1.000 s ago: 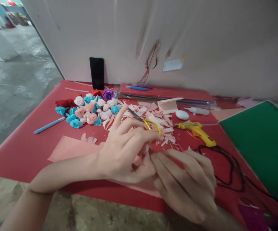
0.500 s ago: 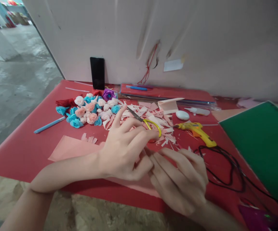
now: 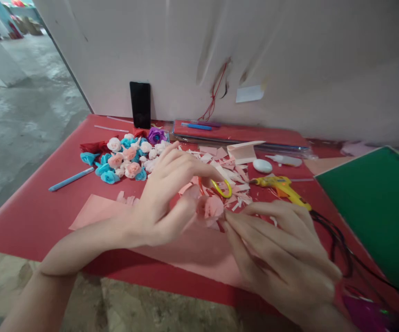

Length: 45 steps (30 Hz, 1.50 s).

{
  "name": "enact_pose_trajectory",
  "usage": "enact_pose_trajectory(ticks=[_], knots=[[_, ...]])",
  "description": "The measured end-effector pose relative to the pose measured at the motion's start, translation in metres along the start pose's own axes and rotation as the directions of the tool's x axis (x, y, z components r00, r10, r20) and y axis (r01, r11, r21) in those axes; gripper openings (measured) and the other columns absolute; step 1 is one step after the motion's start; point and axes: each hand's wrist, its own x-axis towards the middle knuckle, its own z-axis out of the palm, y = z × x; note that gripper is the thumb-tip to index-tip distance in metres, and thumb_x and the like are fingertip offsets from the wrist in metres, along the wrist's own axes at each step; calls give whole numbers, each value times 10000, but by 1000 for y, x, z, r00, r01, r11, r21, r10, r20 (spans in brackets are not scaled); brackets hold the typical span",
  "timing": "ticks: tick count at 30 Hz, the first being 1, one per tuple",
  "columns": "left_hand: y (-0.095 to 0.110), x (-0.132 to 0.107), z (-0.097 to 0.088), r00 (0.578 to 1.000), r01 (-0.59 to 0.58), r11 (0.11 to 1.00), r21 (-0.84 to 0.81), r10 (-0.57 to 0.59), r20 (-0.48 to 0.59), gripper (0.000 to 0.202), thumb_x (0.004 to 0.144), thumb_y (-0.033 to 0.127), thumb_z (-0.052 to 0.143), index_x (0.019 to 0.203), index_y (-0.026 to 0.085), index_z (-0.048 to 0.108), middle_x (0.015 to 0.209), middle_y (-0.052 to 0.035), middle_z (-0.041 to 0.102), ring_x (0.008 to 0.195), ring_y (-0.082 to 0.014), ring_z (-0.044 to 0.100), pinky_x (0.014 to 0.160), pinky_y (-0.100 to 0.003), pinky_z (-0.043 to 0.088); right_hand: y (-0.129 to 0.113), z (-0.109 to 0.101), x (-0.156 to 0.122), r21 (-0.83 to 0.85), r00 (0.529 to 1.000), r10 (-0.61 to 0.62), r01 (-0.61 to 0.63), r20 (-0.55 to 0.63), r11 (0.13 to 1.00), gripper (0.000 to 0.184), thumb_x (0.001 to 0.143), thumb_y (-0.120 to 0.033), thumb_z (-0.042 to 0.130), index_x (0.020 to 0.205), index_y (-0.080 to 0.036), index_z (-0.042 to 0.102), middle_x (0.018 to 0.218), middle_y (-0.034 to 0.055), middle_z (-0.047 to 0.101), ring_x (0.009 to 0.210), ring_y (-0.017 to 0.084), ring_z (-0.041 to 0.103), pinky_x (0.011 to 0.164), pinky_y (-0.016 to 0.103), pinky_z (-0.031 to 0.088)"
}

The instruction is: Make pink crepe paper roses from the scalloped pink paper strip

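A pink paper rose (image 3: 210, 208) is between my hands, its rolled petals showing on the left side. My right hand (image 3: 278, 251) pinches its base between thumb and fingers. Beside the rose, my left hand (image 3: 168, 198) has its thumb close to the petals and its fingers curved above, apart from the thumb. Whether the thumb touches the petals I cannot tell. Behind that hand lie scissors with yellow and red handles (image 3: 224, 189); their blades are hidden. Beneath both hands lies a pink paper sheet (image 3: 199, 251) on the red tabletop (image 3: 43, 216).
Finished paper flowers (image 3: 130, 157) lie in a heap at the left, near a blue pen (image 3: 71, 179). Paper scraps (image 3: 241, 175) fill the middle. A yellow glue gun (image 3: 278, 184) with a black cord, a green board (image 3: 375, 203) and a propped phone (image 3: 140, 105) surround the work.
My hands have moved apart, the right one shifting right and down. The pink rose, hidden before, now shows between them. My left fingers have come down over the scissors' blades.
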Motion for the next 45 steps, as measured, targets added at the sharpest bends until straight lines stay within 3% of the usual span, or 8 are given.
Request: enact_pose_trajectory(ticks=[7, 11, 14, 20, 26, 34, 38, 45], knots=[[-5, 1, -4, 993, 54, 963, -265, -25, 112, 303, 754, 25, 370, 960, 171, 537, 936, -55, 628, 905, -167, 557, 865, -350, 444, -3, -1, 6, 118, 997, 26, -17, -77, 993, 182, 763, -62, 575, 847, -223, 595, 576, -25, 630, 640, 173, 555, 642, 343, 428], [-4, 0, -2, 961, 189, 895, -403, -84, 264, 532, 648, -17, 370, 1122, 198, 481, 1099, -64, 562, 1037, -176, 547, 933, -317, 464, -2, -2, 9, 250, 997, 67, -60, -22, 967, 170, 788, -55, 528, 787, -216, 580, 593, -12, 604, 661, 167, 545, 605, 321, 454], [-4, 0, -3, 923, 292, 840, -457, -123, 365, 587, 617, -24, 364, 1132, 228, 492, 1011, -36, 570, 1013, -177, 555, 957, -310, 456, 3, -3, 12, 395, 998, 64, -69, 28, 916, 222, 801, -27, 476, 821, -229, 564, 625, -13, 598, 671, 159, 543, 596, 302, 462], [-7, -2, -5, 860, 484, 596, -641, -191, 472, 499, 637, 50, 409, 1090, 210, 544, 887, -19, 546, 938, -197, 554, 889, -344, 463, 20, 1, 13, 535, 977, 20, -132, 210, 835, 237, 857, -84, 435, 719, -253, 528, 669, -11, 597, 787, 171, 553, 629, 283, 465], [-1, -1, -5, 770, 634, 403, -661, -249, 587, 359, 696, 87, 432, 1028, 173, 539, 853, -22, 534, 893, -168, 547, 860, -326, 431, 29, 5, 12, 620, 961, -46, -138, 271, 772, 235, 921, -261, 411, 751, -253, 573, 798, 5, 623, 862, 169, 557, 715, 286, 460], [15, 5, -8, 683, 727, 342, -595, -283, 673, 226, 796, 79, 397, 991, 150, 488, 834, -20, 499, 784, -123, 508, 771, -276, 421, 38, 9, 13, 710, 934, -187, -92, 305, 698, 210, 934, -337, 395, 822, -262, 557, 763, -27, 621, 781, 142, 532, 704, 281, 418], [19, 6, -9, 676, 732, 393, -557, -312, 668, 146, 831, 130, 453, 961, 163, 509, 797, -9, 492, 783, -119, 492, 769, -256, 417, 38, 10, 17, 759, 930, -201, -113, 309, 642, 204, 930, -350, 392, 865, -291, 576, 818, -28, 647, 789, 143, 556, 733, 275, 428], [19, 5, -7, 666, 745, 327, -581, -310, 679, 136, 829, 87, 488, 930, 165, 535, 763, 4, 530, 743, -97, 545, 747, -236, 443, 38, 8, 22, 806, 916, -261, -103, 305, 583, 235, 934, -336, 386, 879, -279, 608, 792, -38, 665, 766, 124, 574, 795, 267, 432]])
